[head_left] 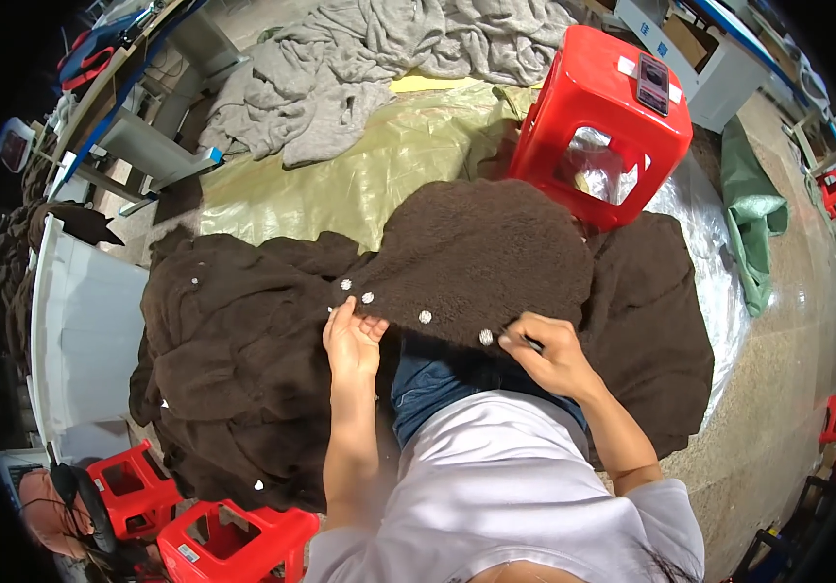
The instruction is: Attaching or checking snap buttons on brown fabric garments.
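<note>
The brown cloth (495, 248) lies across the lap at centre, its edge pinched in the left hand (352, 345) at eight o'clock; the right hand (548, 352), at four o'clock, is closed on a small dark tool (534, 344) beside a button (486, 337). Should the pinch slacken, the tool might snag the fluff. At nine o'clock, dark cloth (76, 221) tops a white bin (83, 330), its inside hidden.

My right grip (549, 352), at the near edge of the brown fleece cloth (486, 253), closes over a small dark thing (533, 344), mostly hidden by my fingers and too small for me to name. The cloth covers part of my jeans (437, 381); beyond it, the grey fabric heap (418, 44) runs off the upper edge, and to its near left a red stool (267, 548) is cut off below.
</note>
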The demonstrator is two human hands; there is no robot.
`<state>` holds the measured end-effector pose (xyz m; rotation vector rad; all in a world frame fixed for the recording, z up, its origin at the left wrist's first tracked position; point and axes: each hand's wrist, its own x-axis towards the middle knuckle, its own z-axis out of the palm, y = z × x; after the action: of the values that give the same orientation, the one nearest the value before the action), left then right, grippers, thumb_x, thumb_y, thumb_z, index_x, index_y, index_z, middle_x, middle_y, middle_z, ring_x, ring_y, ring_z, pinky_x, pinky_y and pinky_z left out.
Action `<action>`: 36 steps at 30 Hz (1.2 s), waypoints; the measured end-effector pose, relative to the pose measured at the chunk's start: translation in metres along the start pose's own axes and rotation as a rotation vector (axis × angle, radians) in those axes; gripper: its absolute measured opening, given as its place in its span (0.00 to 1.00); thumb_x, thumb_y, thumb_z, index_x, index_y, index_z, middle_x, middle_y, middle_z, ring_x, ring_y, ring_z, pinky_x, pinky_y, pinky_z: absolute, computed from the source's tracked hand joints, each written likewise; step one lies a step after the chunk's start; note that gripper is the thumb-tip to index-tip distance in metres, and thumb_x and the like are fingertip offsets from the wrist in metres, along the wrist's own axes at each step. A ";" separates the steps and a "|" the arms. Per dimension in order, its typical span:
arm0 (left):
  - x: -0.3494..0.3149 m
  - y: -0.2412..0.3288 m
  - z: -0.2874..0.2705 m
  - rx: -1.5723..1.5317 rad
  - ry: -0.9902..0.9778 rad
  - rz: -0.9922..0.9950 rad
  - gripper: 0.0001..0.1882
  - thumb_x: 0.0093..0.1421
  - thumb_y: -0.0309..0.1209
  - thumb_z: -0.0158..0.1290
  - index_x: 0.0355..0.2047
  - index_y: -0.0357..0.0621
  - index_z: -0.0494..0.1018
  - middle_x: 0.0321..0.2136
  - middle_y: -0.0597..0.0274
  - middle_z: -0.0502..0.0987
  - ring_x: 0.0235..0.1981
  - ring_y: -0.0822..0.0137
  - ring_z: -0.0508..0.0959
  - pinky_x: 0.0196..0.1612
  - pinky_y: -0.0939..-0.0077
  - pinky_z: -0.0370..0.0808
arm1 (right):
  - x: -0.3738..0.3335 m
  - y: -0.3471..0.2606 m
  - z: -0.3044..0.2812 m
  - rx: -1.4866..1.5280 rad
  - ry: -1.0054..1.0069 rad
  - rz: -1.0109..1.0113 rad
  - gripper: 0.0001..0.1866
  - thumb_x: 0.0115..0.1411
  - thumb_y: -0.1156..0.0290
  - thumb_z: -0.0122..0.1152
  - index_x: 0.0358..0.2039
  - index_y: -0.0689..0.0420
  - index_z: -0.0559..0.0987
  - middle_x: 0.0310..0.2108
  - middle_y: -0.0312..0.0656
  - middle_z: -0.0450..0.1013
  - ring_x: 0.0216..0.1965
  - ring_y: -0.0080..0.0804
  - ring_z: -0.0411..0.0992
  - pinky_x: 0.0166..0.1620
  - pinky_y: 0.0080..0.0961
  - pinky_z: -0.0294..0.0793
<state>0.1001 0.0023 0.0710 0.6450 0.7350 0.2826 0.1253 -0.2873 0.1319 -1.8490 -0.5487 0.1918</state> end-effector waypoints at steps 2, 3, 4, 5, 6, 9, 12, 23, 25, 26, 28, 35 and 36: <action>0.027 -0.011 -0.015 0.084 -0.003 -0.009 0.04 0.61 0.29 0.53 0.34 0.44 0.70 0.24 0.62 0.76 0.19 0.67 0.75 0.24 0.70 0.78 | 0.012 0.018 0.014 -0.147 -0.005 0.121 0.12 0.59 0.66 0.60 0.26 0.64 0.78 0.21 0.50 0.73 0.21 0.38 0.72 0.27 0.31 0.69; 0.037 -0.016 -0.016 0.173 -0.011 -0.032 0.04 0.61 0.28 0.54 0.32 0.45 0.69 0.22 0.63 0.74 0.17 0.66 0.74 0.22 0.69 0.78 | 0.012 0.029 0.019 -0.148 -0.005 0.122 0.12 0.59 0.66 0.60 0.26 0.64 0.78 0.21 0.50 0.73 0.21 0.38 0.72 0.27 0.31 0.69; 0.045 -0.024 -0.017 0.182 -0.003 -0.068 0.06 0.59 0.27 0.56 0.30 0.46 0.68 0.20 0.63 0.72 0.15 0.66 0.73 0.20 0.67 0.78 | 0.012 0.044 0.025 -0.146 0.000 0.222 0.13 0.59 0.66 0.60 0.26 0.64 0.78 0.21 0.51 0.73 0.21 0.39 0.72 0.27 0.32 0.69; 0.048 -0.030 -0.016 0.240 -0.013 -0.078 0.08 0.60 0.27 0.56 0.28 0.48 0.66 0.19 0.64 0.72 0.15 0.68 0.73 0.20 0.68 0.78 | 0.013 0.050 0.028 -0.144 0.005 0.327 0.13 0.58 0.65 0.61 0.26 0.63 0.79 0.20 0.51 0.73 0.21 0.39 0.72 0.28 0.32 0.69; 0.051 -0.035 -0.016 0.274 -0.021 -0.068 0.08 0.61 0.28 0.55 0.28 0.47 0.66 0.19 0.63 0.73 0.15 0.69 0.73 0.19 0.71 0.76 | 0.010 0.054 0.032 -0.129 0.024 0.323 0.13 0.58 0.64 0.61 0.26 0.63 0.79 0.21 0.51 0.73 0.22 0.39 0.73 0.28 0.32 0.70; 0.053 -0.044 -0.020 0.322 -0.054 -0.041 0.09 0.62 0.30 0.55 0.28 0.46 0.65 0.20 0.63 0.74 0.14 0.70 0.74 0.17 0.75 0.74 | 0.002 0.056 0.036 -0.120 0.014 0.270 0.11 0.58 0.67 0.62 0.29 0.64 0.79 0.22 0.46 0.75 0.23 0.27 0.71 0.30 0.28 0.70; 0.052 -0.048 -0.021 0.375 -0.085 -0.025 0.10 0.61 0.31 0.57 0.29 0.45 0.65 0.22 0.63 0.74 0.14 0.71 0.74 0.17 0.79 0.72 | -0.006 0.064 0.035 -0.140 0.016 0.225 0.11 0.57 0.68 0.63 0.29 0.65 0.79 0.26 0.46 0.76 0.28 0.33 0.75 0.33 0.27 0.71; -0.014 -0.059 -0.011 1.016 -0.172 0.947 0.04 0.59 0.18 0.56 0.35 0.34 0.75 0.33 0.63 0.75 0.32 0.76 0.74 0.33 0.83 0.73 | -0.009 0.063 0.039 -0.139 0.083 0.205 0.09 0.56 0.70 0.61 0.29 0.65 0.78 0.29 0.49 0.76 0.31 0.44 0.76 0.35 0.33 0.73; -0.033 -0.058 0.001 1.049 -0.303 0.952 0.05 0.57 0.18 0.57 0.34 0.35 0.77 0.36 0.60 0.76 0.32 0.73 0.75 0.34 0.82 0.73 | -0.008 0.062 0.039 -0.097 0.093 0.190 0.09 0.56 0.71 0.61 0.28 0.65 0.78 0.29 0.49 0.76 0.30 0.44 0.76 0.34 0.32 0.73; -0.035 -0.061 0.001 1.060 -0.322 0.913 0.06 0.55 0.18 0.59 0.34 0.36 0.77 0.37 0.58 0.76 0.32 0.70 0.75 0.34 0.81 0.74 | -0.008 0.063 0.039 -0.097 0.094 0.189 0.09 0.56 0.71 0.61 0.28 0.65 0.78 0.29 0.49 0.76 0.30 0.44 0.76 0.34 0.32 0.73; -0.036 -0.064 0.004 1.169 -0.355 0.899 0.09 0.51 0.21 0.63 0.34 0.37 0.77 0.40 0.57 0.74 0.36 0.65 0.76 0.39 0.75 0.74 | -0.009 0.065 0.040 -0.116 0.091 0.185 0.09 0.57 0.70 0.62 0.30 0.64 0.78 0.28 0.48 0.76 0.30 0.37 0.76 0.35 0.28 0.72; -0.026 -0.068 -0.002 1.258 -0.400 0.926 0.13 0.50 0.23 0.64 0.36 0.40 0.77 0.42 0.56 0.72 0.40 0.62 0.75 0.43 0.72 0.73 | -0.010 0.066 0.039 -0.122 0.091 0.186 0.09 0.56 0.70 0.62 0.29 0.64 0.78 0.27 0.47 0.76 0.30 0.38 0.76 0.35 0.29 0.73; -0.024 -0.069 -0.005 1.258 -0.400 0.926 0.13 0.50 0.23 0.64 0.36 0.40 0.77 0.42 0.56 0.72 0.40 0.62 0.75 0.43 0.72 0.73 | -0.010 0.066 0.039 -0.125 0.089 0.189 0.09 0.56 0.71 0.62 0.29 0.64 0.78 0.27 0.47 0.76 0.30 0.37 0.76 0.35 0.29 0.73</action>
<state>0.0809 -0.0599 0.0376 2.1771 0.0878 0.5026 0.1189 -0.2751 0.0556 -2.0219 -0.3306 0.2032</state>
